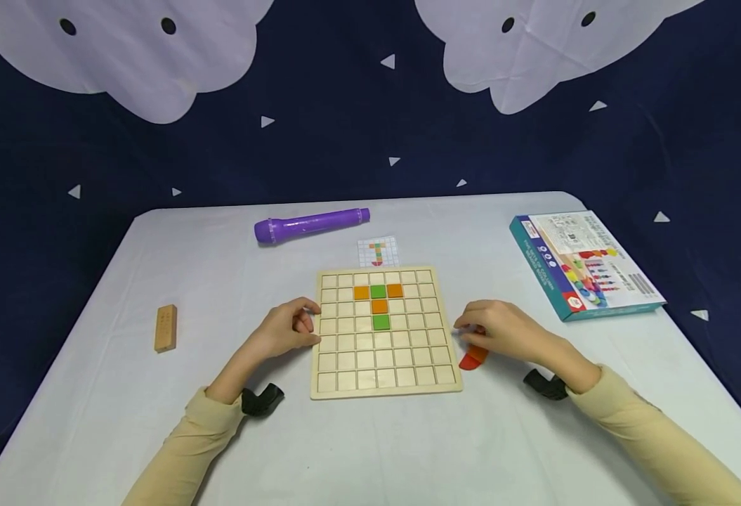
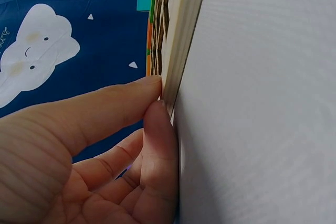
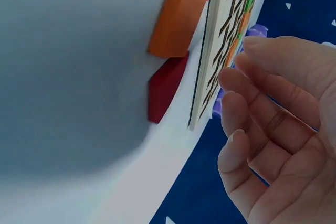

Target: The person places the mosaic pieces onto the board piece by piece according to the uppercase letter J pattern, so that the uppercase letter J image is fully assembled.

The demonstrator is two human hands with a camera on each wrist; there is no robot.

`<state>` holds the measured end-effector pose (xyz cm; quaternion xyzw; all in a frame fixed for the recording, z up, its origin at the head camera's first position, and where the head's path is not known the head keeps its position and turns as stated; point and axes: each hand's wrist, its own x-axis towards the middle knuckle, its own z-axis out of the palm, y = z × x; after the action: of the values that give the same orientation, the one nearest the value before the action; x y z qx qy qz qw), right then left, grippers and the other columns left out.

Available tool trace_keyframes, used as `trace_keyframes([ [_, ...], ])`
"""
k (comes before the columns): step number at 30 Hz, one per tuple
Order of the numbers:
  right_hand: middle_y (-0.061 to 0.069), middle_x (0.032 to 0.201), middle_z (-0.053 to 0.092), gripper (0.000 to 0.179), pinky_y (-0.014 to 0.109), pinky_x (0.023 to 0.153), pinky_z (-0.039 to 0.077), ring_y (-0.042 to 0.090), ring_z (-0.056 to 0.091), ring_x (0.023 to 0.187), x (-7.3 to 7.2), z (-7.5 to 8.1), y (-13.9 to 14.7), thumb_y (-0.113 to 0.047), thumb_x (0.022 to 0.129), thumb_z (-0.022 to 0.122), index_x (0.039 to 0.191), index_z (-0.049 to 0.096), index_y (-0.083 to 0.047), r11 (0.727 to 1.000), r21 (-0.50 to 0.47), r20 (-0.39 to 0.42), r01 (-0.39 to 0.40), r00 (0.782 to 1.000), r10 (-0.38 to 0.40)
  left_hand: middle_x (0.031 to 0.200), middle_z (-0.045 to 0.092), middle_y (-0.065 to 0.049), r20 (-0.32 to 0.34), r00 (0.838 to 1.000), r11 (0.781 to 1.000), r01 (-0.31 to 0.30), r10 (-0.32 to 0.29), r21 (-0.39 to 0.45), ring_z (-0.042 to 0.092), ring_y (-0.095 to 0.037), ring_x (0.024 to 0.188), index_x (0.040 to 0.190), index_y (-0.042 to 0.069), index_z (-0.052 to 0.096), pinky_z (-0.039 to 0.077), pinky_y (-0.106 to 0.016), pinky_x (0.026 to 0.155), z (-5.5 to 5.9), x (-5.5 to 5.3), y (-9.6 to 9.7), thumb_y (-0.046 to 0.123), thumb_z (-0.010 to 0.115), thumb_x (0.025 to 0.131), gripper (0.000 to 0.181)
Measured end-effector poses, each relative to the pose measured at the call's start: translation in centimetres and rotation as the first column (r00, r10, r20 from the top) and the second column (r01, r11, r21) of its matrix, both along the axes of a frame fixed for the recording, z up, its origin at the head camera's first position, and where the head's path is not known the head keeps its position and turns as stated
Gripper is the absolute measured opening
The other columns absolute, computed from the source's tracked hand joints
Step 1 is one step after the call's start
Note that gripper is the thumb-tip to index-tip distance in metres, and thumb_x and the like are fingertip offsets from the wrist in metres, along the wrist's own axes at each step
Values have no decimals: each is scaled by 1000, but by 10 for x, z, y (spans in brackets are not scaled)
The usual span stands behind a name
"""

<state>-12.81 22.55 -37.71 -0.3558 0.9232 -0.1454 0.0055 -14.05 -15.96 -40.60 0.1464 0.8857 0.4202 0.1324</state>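
A square wooden grid board (image 1: 345,362) lies in the middle of the table. Green squares (image 1: 381,322) and orange squares (image 1: 379,306) fill several cells in a T-like shape. My left hand (image 1: 282,329) has thumb and forefinger tips, spread apart, against the board's left edge. By the right edge, my right hand (image 1: 499,329) hovers with fingers loosely bent and nothing between them. Under it lie an orange block (image 3: 177,18) and two red blocks, one nearer red block (image 3: 167,88) with a curved side; the hand partly hides them in the head view.
A small pattern card (image 1: 370,251) lies behind the board, with a purple microphone-shaped tube (image 1: 312,225) further back. At the right is a flat boxed set (image 1: 588,263). A small wooden block (image 1: 166,328) lies at the left. A dark cloud-print cloth (image 1: 326,140) hangs behind.
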Motion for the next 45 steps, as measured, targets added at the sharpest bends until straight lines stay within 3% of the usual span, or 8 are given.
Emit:
trace_keyframes([
  [22, -9, 94, 64, 18, 22, 72, 50, 4, 54, 80, 12, -12, 29, -10, 77, 73, 94, 71, -15, 992, -81, 99, -99, 989, 107, 80, 58, -10, 5, 1000, 1000, 10, -10, 24, 52, -13, 64, 114, -3, 55, 44, -21, 54, -1, 0, -2, 3, 73, 75, 44],
  [32, -8, 91, 60, 18, 22, 72, 51, 3, 53, 79, 17, -11, 27, -12, 73, 76, 90, 70, -14, 996, 7, 53, -84, 995, 83, 80, 57, -10, 9, 1000, 1000, 12, -12, 24, 52, -13, 64, 115, -3, 55, 43, -20, 54, 0, 0, 0, 3, 73, 75, 44],
  [45, -8, 84, 59, 14, 16, 64, 45, 2, 48, 71, 16, -13, 25, -16, 73, 76, 85, 69, -14, 996, 8, 6, -87, 996, 87, 80, 57, -9, 5, 1000, 1000, 13, -13, 25, 52, -12, 64, 114, -3, 55, 43, -20, 55, 0, 1, -1, 3, 73, 75, 44],
])
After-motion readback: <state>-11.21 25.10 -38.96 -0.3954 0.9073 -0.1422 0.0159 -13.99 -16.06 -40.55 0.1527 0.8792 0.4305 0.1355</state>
